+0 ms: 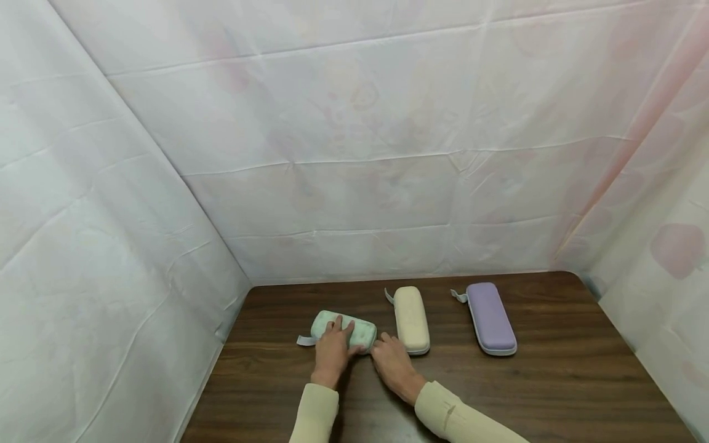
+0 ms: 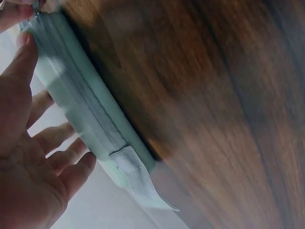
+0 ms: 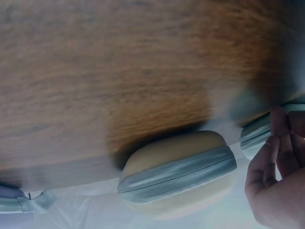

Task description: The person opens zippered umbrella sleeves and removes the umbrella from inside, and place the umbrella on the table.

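Note:
A mint-green zippered case (image 1: 362, 331) lies on the table at the left, a grey fabric tab (image 1: 306, 341) sticking out at its left end. My left hand (image 1: 332, 349) holds it, fingers spread over the top and thumb on the near side by the zipper. The closed grey zipper band (image 2: 78, 88) runs along that side in the left wrist view. At the case's right end, my right hand (image 1: 394, 366) pinches the small metal zipper pull (image 2: 36, 6), mostly hidden by the fingers. Just right of that hand lies a cream case (image 1: 412, 317).
A lilac case (image 1: 491, 317) with a grey tab lies farther right on the dark wood table (image 1: 554, 387). White sheeting (image 1: 354, 197) with faint pink patterns hangs behind the table and along both sides.

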Motion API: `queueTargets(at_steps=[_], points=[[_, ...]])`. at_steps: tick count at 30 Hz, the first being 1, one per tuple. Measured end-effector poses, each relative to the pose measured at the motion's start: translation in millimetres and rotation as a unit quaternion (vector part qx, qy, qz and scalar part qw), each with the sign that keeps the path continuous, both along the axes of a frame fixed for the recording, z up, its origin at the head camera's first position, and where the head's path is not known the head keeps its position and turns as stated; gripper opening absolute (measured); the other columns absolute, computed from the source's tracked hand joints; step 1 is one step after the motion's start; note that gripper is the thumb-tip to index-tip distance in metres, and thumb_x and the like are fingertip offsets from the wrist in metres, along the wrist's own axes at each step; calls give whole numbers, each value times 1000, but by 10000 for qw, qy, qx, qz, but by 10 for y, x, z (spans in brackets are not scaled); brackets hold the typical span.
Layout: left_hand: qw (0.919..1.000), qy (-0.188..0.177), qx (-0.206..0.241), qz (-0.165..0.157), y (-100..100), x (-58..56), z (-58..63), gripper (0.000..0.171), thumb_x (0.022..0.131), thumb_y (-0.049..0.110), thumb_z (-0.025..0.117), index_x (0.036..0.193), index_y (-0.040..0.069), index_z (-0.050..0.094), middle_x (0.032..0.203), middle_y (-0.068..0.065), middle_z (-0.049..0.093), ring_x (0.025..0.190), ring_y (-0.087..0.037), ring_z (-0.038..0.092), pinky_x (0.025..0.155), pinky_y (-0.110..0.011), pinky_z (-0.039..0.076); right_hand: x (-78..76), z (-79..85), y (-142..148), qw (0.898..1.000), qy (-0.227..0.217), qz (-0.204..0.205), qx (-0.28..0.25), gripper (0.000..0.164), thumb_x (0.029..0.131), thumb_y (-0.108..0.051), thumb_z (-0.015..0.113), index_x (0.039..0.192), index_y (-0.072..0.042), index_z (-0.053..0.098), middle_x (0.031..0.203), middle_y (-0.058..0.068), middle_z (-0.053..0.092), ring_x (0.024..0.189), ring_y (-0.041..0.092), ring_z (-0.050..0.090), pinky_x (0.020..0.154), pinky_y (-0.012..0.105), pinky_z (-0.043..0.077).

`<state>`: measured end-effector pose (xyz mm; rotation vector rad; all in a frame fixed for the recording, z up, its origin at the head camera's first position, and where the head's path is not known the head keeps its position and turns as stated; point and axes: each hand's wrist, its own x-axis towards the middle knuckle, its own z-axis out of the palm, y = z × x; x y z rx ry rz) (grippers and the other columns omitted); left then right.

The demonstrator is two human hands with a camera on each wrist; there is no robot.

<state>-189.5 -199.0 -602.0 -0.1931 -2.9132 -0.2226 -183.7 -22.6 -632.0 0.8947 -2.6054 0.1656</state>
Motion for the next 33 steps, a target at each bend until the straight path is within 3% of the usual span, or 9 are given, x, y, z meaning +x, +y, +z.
queueTargets(at_steps=[13, 20, 28, 33], points=[[9966, 704, -143, 399, 131, 61, -64, 69, 75, 52, 89, 130, 13, 77, 137, -23, 66, 120, -39, 64, 82, -51, 59, 7, 12, -3, 9996, -91, -143, 210, 12, 81, -13, 91, 85, -16, 81, 81, -5, 72, 79, 16, 56, 68, 29, 52], [9970, 640, 201, 388, 152, 43, -100, 68, 74, 47, 91, 128, 8, 77, 136, -26, 65, 127, -47, 60, 98, -57, 53, 8, 23, 5, 9996, -126, -146, 195, 12, 81, -10, 91, 85, -16, 81, 81, -4, 72, 79, 16, 56, 69, 28, 52], [9953, 760, 250, 538, 189, 35, -125, 66, 73, 46, 93, 125, 8, 78, 134, -27, 65, 123, -47, 63, 96, -58, 55, 13, 27, -4, 9996, -116, -227, 97, 11, 83, -10, 90, 87, -15, 82, 81, -3, 73, 76, 15, 55, 67, 28, 51], [9976, 593, 72, 343, 122, 12, -52, 64, 76, 47, 91, 125, 9, 78, 133, -27, 67, 119, -47, 65, 87, -57, 59, -8, 5, -10, 9992, -35, -346, 211, 13, 80, -11, 92, 85, -17, 81, 80, -4, 73, 76, 15, 55, 66, 28, 50]])
